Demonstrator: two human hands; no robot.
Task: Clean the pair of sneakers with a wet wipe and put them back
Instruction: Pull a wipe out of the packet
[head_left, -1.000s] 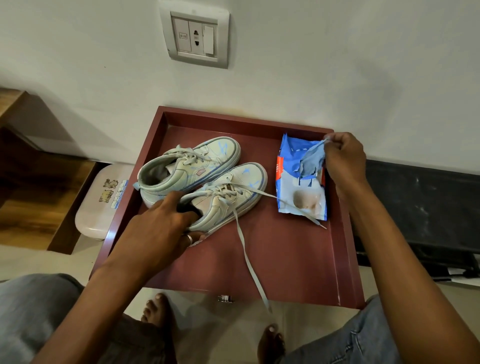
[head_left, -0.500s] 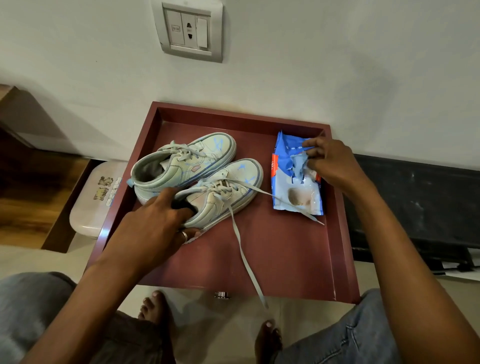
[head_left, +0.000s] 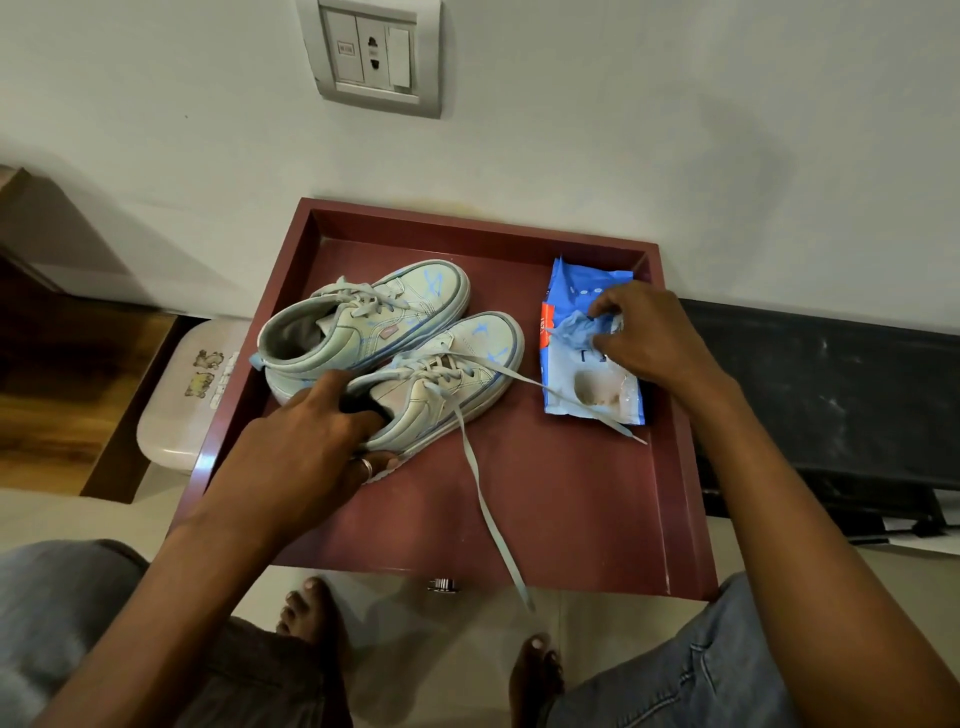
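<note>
legible text: none | wipe pack (head_left: 576, 283) print: too blurred

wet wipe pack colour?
Blue on top, white lower down, with a red-orange strip on its left edge: wet wipe pack, head view.

this looks like a room in a home. a plain white painted wall (head_left: 623, 130) carries a household switch and socket plate (head_left: 371, 54). against the wall, a dark red wooden drawer (head_left: 680, 467) stands pulled out low over a pale floor (head_left: 467, 649), with a pair of sneakers (head_left: 374, 332) in it. bare feet (head_left: 306, 618) rest on the floor below it. to the left are brown wooden furniture (head_left: 67, 374) and a pale plastic thing with cartoon stickers (head_left: 187, 410).
</note>
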